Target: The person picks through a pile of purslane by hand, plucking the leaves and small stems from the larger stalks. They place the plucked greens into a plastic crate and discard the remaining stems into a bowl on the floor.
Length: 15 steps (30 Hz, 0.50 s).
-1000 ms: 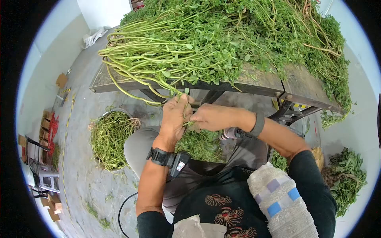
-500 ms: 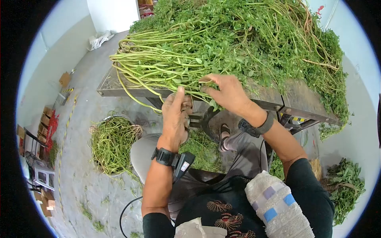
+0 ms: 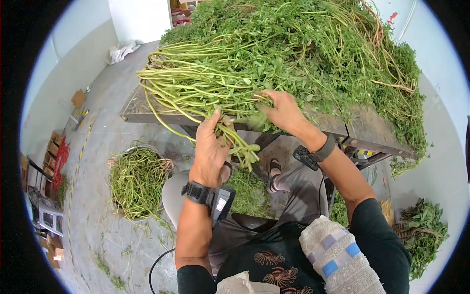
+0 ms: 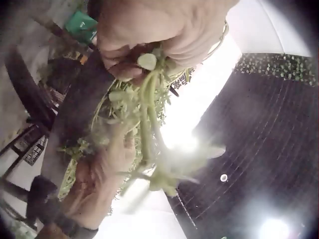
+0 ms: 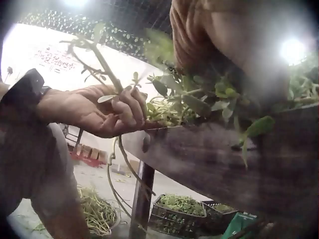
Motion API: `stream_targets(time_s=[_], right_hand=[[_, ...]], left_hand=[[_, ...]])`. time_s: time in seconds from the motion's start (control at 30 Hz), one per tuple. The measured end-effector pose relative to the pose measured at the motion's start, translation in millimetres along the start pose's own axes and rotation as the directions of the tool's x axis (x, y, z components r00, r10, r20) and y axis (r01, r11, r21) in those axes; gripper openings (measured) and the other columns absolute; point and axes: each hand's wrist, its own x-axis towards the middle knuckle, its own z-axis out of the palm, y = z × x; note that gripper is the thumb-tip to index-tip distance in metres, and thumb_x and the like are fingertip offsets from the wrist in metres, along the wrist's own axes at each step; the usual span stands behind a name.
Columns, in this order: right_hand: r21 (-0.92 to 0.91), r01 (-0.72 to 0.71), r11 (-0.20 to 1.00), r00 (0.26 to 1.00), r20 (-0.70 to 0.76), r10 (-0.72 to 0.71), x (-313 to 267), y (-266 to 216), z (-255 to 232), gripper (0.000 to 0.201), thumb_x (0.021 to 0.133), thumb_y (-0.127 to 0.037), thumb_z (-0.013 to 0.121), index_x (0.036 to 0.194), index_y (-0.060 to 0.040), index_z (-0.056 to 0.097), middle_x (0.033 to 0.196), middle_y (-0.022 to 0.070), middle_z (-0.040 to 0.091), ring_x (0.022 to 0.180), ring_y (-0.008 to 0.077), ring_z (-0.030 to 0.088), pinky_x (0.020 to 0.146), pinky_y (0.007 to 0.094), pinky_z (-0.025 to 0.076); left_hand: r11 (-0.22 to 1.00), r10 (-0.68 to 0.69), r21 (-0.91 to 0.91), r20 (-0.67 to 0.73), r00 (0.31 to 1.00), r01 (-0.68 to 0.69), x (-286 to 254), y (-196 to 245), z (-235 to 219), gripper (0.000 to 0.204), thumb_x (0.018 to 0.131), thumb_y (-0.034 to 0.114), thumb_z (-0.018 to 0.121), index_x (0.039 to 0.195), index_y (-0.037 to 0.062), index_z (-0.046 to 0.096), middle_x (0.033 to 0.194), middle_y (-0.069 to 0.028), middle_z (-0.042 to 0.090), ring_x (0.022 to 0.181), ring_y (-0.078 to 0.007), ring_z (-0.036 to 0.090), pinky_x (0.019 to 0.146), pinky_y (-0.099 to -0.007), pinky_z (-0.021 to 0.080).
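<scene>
At table edge: person seated before dark metal-framed work table [image 3: 147, 116] heaped w/ big pile of leafy green herb stems [image 3: 313, 54].
Left hand [image 3: 210, 147]: fingers curled round a small bunch of pale green stems [image 3: 240, 142], tips hanging below table edge; wrist view shows the pinch tight near the stem ends [image 4: 147, 89].
Right hand [image 3: 281, 112]: on the pile's near edge, fingers bent into the greens [image 5: 199, 99]; seems to grip a few sprigs, exact hold blurred, hard to confirm.
Where the stems are: held bunch just beside the table rim, touching the pile's overhang; rest of greens on tabletop.
Nearby: round basin of stripped green stalks [image 3: 137, 181] on floor at left; loose leafy greens [image 3: 423, 230] on floor at right.
Risk (judgement): thin stems may snap or slip out if left hand's hold loosens; a hard tug by right hand could drag tangled neighbours off the edge onto the floor.
</scene>
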Motion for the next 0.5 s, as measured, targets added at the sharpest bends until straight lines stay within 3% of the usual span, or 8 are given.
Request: stream_targets(time_s=[0.03, 0.07, 0.17, 0.2, 0.37, 0.4, 0.43, 0.5], right_hand=[[-0.018, -0.012, 1.0, 1.0, 0.008, 0.012, -0.1, -0.3, -0.8, 0.03, 0.08, -0.018, 0.061, 0.108, -0.0064, 0.063, 0.091, 0.0164, 0.066, 0.082, 0.0255, 0.064, 0.077, 0.0336, 0.047], [-0.017, -0.014, 1.0, 1.0, 0.009, 0.014, 2.2, 1.8, -1.7, 0.03, 0.08, -0.018, 0.061, 0.108, -0.0064, 0.063, 0.091, 0.0164, 0.066, 0.082, 0.0255, 0.064, 0.077, 0.0336, 0.047], [0.075, 0.029, 0.997, 0.999, -0.019, -0.027, 17.1, 14.3, -4.2, 0.031, 0.076, -0.025, 0.063, 0.102, -0.0095, 0.066, 0.083, 0.0206, 0.063, 0.076, 0.0339, 0.062, 0.071, 0.0408, 0.048], [0.1, 0.013, 0.995, 1.0, -0.014, -0.012, 20.6, 18.7, -2.8, 0.031, 0.075, -0.027, 0.064, 0.1, -0.0093, 0.066, 0.084, 0.0202, 0.064, 0.077, 0.0339, 0.062, 0.072, 0.0401, 0.048], [0.057, 0.012, 0.998, 0.999, -0.054, -0.009, 19.9, 20.7, 1.6, 0.031, 0.075, -0.029, 0.066, 0.098, -0.0096, 0.068, 0.085, 0.0184, 0.065, 0.08, 0.0335, 0.062, 0.073, 0.0368, 0.048], [0.162, 0.029, 0.986, 0.999, -0.028, -0.024, 17.2, 17.5, -1.9, 0.03, 0.076, -0.028, 0.066, 0.098, -0.0083, 0.068, 0.082, 0.0158, 0.066, 0.074, 0.027, 0.064, 0.073, 0.0343, 0.048], [0.159, 0.025, 0.987, 0.999, -0.025, -0.021, 12.6, 14.7, -6.3, 0.03, 0.076, -0.028, 0.066, 0.098, -0.0083, 0.068, 0.082, 0.0158, 0.066, 0.074, 0.027, 0.064, 0.073, 0.0343, 0.048], [0.324, 0.007, 0.946, 0.999, -0.033, 0.005, -1.4, 1.2, -20.8, 0.029, 0.079, -0.027, 0.066, 0.098, -0.0053, 0.067, 0.079, 0.0119, 0.067, 0.071, 0.0156, 0.061, 0.072, 0.0304, 0.047]], left_hand=[[0.996, -0.08, -0.04, 0.05, 0.996, 0.082, 1.4, 0.4, -2.4, 0.016, 0.09, 0.02, 0.058, 0.098, 0.006, 0.056, 0.065, -0.0004, 0.049, 0.058, -0.0123, 0.046, 0.052, -0.0252, 0.037], [0.998, -0.058, -0.022, 0.109, 0.992, 0.06, 0.3, -3.2, -4.1, 0.019, 0.091, 0.022, 0.056, 0.097, 0.004, 0.056, 0.056, 0.0041, 0.035, 0.05, -0.009, 0.033, 0.047, -0.0236, 0.029], [0.993, -0.117, 0.006, 0.248, 0.962, 0.12, -16.0, 8.9, 0.0, 0.023, 0.093, 0.023, 0.052, 0.097, 0.0009, 0.056, 0.053, 0.0062, 0.03, 0.049, -0.0073, 0.028, 0.046, -0.0226, 0.025], [0.995, -0.092, 0.065, 0.256, 0.962, 0.077, -17.8, 9.1, -3.1, 0.025, 0.095, 0.022, 0.05, 0.097, -0.0016, 0.055, 0.053, 0.0074, 0.025, 0.049, -0.0066, 0.024, 0.046, -0.0225, 0.023], [0.984, -0.175, 0.056, 0.186, 0.967, 0.168, -26.8, 4.3, -8.9, 0.025, 0.094, 0.023, 0.052, 0.098, -0.0004, 0.057, 0.052, 0.0075, 0.027, 0.048, -0.006, 0.026, 0.045, -0.0218, 0.023], [0.975, -0.178, 0.153, 0.126, 0.976, 0.159, -27.6, 5.0, -8.3, 0.025, 0.093, 0.024, 0.054, 0.097, 0.0, 0.058, 0.052, 0.0065, 0.031, 0.045, -0.0062, 0.029, 0.043, -0.0223, 0.026], [0.957, -0.175, 0.247, 0.067, 0.982, 0.154, -27.3, 5.3, -8.5, 0.024, 0.091, 0.024, 0.057, 0.096, 0.0005, 0.06, 0.051, 0.0055, 0.036, 0.043, -0.0065, 0.032, 0.041, -0.0228, 0.029], [0.955, -0.158, 0.262, 0.063, 0.985, 0.136, -22.7, 2.0, -14.2, 0.024, 0.091, 0.025, 0.057, 0.094, 0.0009, 0.062, 0.052, 0.0059, 0.038, 0.041, -0.0064, 0.033, 0.04, -0.0233, 0.031]])
